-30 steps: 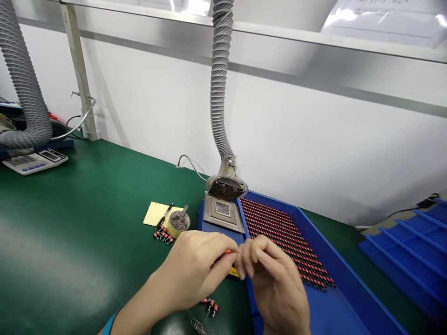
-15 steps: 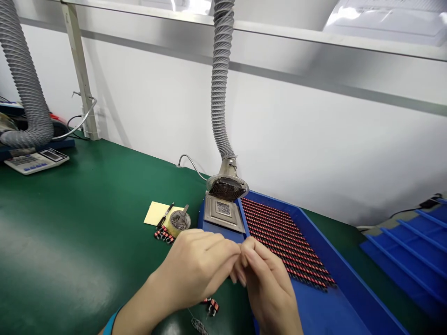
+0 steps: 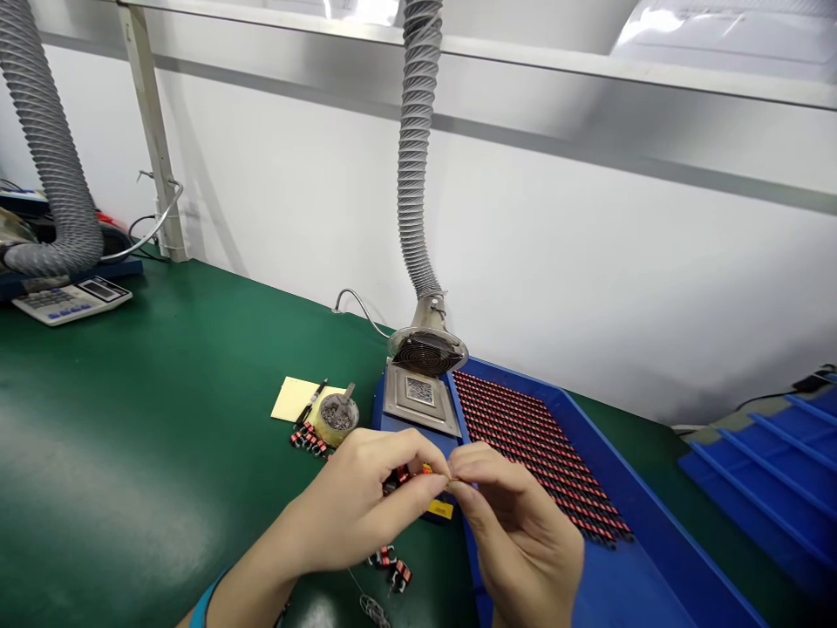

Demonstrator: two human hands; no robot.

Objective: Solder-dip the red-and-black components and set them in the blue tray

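Plainly, your left hand and right hand met at the tips, the fingers of each pressed together, anything pinched there too small to make out. Rows of red-and-black pieces lay in the blue tray at your hands' two o'clock, with loose pieces on the bench at seven.

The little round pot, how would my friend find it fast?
On the green table, follow the central grey hose down to the square metal plate. Just left of it, by a black pen and yellow paper, sits the pot. Unlike those flat, thin neighbours, it is round, with grey stuff inside and a flat stick poking up.
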